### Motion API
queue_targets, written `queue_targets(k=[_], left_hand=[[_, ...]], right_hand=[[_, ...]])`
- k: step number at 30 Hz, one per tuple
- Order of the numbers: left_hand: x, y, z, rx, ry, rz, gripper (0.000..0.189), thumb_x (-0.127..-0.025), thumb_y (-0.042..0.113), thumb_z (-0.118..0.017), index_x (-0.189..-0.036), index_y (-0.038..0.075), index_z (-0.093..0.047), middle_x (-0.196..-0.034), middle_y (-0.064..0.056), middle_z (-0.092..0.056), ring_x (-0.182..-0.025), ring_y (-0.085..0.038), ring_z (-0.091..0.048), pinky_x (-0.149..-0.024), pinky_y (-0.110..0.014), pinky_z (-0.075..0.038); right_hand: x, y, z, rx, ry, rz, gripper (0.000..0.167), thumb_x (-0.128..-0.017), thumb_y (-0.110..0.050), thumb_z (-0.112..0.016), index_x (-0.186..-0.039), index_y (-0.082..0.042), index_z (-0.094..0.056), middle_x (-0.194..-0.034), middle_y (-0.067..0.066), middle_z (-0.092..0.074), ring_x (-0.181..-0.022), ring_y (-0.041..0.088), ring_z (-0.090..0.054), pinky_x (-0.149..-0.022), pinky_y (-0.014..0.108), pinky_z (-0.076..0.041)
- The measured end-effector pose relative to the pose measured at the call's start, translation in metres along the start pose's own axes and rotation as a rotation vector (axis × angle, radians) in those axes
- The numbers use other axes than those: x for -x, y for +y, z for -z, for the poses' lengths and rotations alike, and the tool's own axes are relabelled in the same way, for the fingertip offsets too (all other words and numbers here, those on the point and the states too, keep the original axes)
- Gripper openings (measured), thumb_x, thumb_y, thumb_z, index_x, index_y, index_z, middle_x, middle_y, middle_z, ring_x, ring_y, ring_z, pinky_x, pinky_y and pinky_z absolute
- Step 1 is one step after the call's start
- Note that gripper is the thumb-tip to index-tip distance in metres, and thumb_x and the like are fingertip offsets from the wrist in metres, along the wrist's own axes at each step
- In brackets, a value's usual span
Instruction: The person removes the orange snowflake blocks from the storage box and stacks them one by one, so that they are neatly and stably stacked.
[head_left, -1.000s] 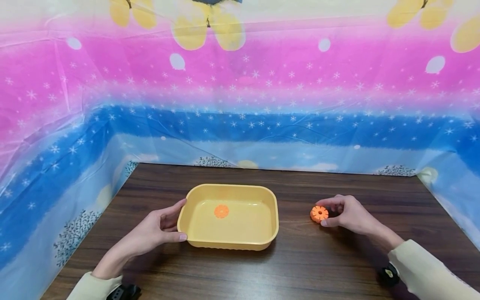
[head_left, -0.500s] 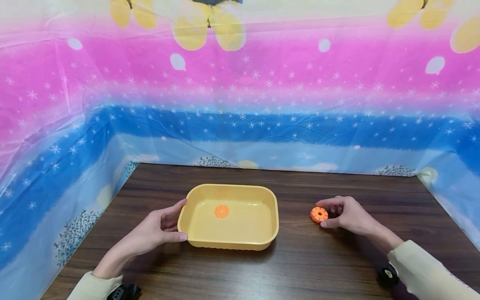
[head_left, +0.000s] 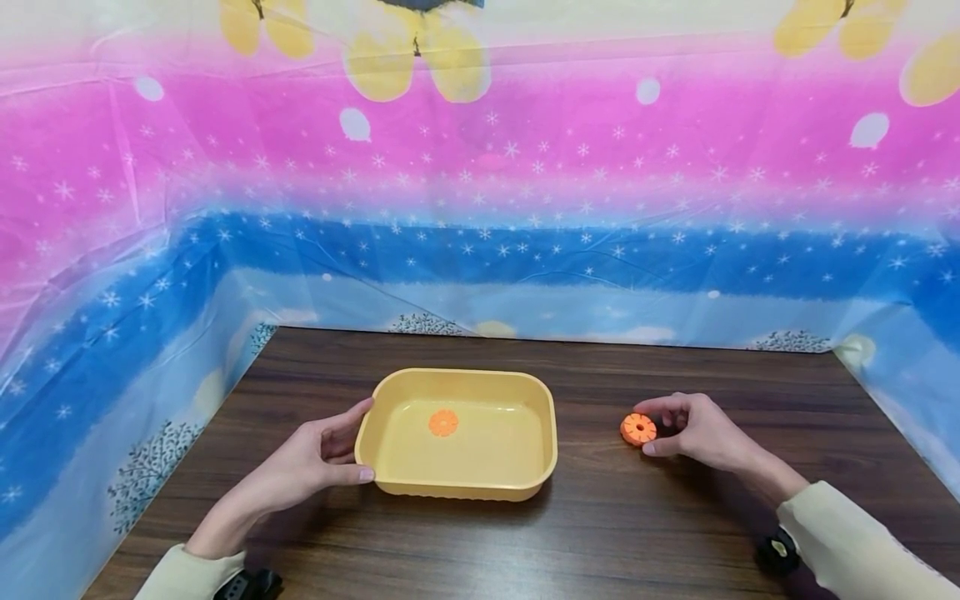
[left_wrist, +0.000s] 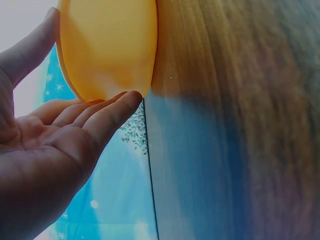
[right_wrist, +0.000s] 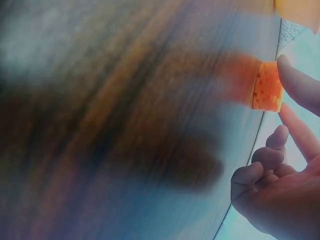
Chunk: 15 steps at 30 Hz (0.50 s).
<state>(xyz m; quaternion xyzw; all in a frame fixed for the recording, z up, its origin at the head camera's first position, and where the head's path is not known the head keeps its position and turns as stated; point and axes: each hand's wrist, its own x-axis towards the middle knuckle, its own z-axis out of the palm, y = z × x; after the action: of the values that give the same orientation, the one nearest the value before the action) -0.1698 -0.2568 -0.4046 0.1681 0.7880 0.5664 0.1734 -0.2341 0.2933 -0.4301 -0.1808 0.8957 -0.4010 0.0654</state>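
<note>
A yellow rectangular tray with rounded corners stands on the table. One flat orange notched disc lies inside it, left of the middle. My left hand rests on the tray's left end, thumb at the near corner and fingers against the outer wall; in the left wrist view the fingers look straight. To the right, my right hand pinches a short stack of orange notched discs between thumb and index finger. Its other fingers curl beside the stack, whose layered edge shows in the right wrist view.
The dark wood-grain table reaches back to a pink and blue printed cloth that hangs along the back and sides. Both wrists wear black straps with a device, one of them the right wrist device, near the pale sleeves.
</note>
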Motion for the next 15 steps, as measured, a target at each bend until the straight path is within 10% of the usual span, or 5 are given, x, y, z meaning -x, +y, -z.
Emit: queue_targets(k=[15], left_hand=[[0.0, 0.003, 0.0, -0.034, -0.001, -0.002, 0.098, -0.093, 0.015, -0.081, -0.166, 0.001, -0.017, -0.166, -0.028, -0.025, -0.146, -0.046, -0.038, -0.101, -0.03, -0.055]], right_hand=[[0.009, -0.022, 0.013, -0.016, 0.0, -0.032, 0.05, -0.085, -0.024, -0.088, -0.13, -0.008, -0.072, -0.091, 0.01, -0.056, -0.073, 0.017, -0.045, -0.057, 0.03, -0.035]])
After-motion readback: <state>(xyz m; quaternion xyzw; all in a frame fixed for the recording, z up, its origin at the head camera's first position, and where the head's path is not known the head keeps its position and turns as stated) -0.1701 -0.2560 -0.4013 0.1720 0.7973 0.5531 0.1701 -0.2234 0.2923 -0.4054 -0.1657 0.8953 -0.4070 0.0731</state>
